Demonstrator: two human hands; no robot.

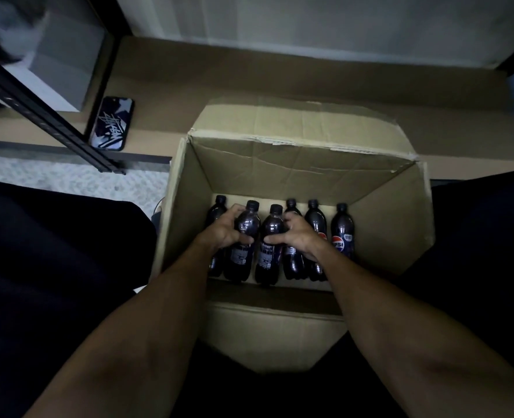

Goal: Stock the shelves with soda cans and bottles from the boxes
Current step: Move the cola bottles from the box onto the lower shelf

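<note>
An open cardboard box (304, 173) stands on the floor between my legs. Several dark Pepsi bottles with black caps lie in a row on its bottom. My left hand (224, 229) grips one bottle (245, 236) in the left half of the row, fingers curled round its upper body. My right hand (294, 233) grips the bottle beside it (270, 236), thumb across its label. Both held bottles sit slightly above the others. The rightmost bottle (342, 233) shows its red and blue logo.
A low brown shelf board (279, 73) runs behind the box along the wall. A phone in a patterned case (111, 123) lies on it at the left. A black metal shelf upright (47, 116) slants across the upper left. My dark trouser legs flank the box.
</note>
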